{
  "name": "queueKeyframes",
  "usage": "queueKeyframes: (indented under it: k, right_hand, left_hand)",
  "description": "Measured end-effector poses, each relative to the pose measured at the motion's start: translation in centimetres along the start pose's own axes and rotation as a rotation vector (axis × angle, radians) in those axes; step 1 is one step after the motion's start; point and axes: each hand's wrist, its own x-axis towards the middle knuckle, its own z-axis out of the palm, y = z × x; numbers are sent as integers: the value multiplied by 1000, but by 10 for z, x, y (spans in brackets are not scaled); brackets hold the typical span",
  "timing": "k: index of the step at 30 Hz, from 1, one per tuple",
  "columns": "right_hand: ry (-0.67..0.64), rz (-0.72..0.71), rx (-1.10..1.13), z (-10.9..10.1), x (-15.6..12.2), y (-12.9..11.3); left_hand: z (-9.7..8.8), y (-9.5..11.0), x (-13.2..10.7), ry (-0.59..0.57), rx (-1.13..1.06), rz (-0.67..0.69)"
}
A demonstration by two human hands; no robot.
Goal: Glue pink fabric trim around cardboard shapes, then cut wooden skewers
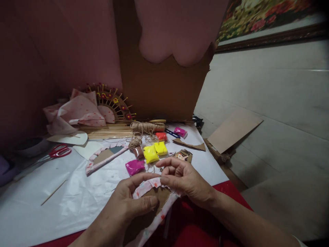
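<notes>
A piece of brown cardboard (pixel 164 198) is held low in front of me, its edges wrapped in pale pink fabric (pixel 146 187) with small red flowers. My left hand (pixel 131 199) grips its left side, thumb lying on the cardboard and fingers behind. With thumb and fingers, my right hand (pixel 180 178) pinches the folded fabric at the upper right edge. The lower end of the piece runs out of view. Beyond my hands lies a similar half-round fabric-edged piece (pixel 102 158), flat on the table.
Clay packets in yellow (pixel 151 154) and magenta (pixel 135 167) sit beyond my hands, near twine (pixel 146 127). Red-handled scissors (pixel 59 151) and a thin stick (pixel 53 192) lie left. Behind stand a decorated stick fan (pixel 118 103), crumpled fabric (pixel 77 111) and a large cardboard panel (pixel 164 85).
</notes>
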Motion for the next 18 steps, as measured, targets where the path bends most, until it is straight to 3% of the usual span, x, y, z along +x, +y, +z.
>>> queueKeyframes:
  k: [7, 14, 18]
  right_hand:
    - [0, -79, -78, 5, -3, -1]
    - [62, -172, -371, 1, -8, 6]
    - [21, -213, -317, -2, -9, 2]
  left_hand:
    - [1, 3, -2, 81, 31, -25]
    - [2, -1, 1, 67, -58, -17]
    - [2, 2, 1, 93, 60, -42]
